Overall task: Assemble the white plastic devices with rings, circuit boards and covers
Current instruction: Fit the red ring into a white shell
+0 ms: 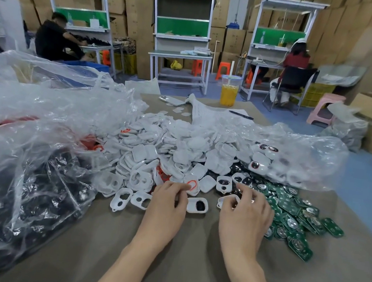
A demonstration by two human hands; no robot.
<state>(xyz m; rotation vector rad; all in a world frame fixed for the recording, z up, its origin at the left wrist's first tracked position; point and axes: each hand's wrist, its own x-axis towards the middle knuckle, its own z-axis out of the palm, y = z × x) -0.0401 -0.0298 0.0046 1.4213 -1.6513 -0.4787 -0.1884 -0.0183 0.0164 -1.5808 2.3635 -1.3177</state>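
A big heap of white plastic shells and covers [174, 148] lies across the table's middle. Green circuit boards [295, 212] are piled at the right. My left hand [168, 201] has curled fingers, its tips at a white shell with an orange ring [191, 186]. My right hand [246, 212] grips a white shell [225, 200] by its edge, close to the boards. A shell with a black insert [198, 206] lies between the two hands. Two open white frames [131, 199] sit left of my left hand.
Crumpled clear bags [23, 140] with black parts and red rings fill the left. Another clear bag [299, 153] holds finished devices at the right. A cup of orange drink [229, 91], a phone [170, 100], paper and a pen [240, 114] stand at the far edge. People work at benches behind.
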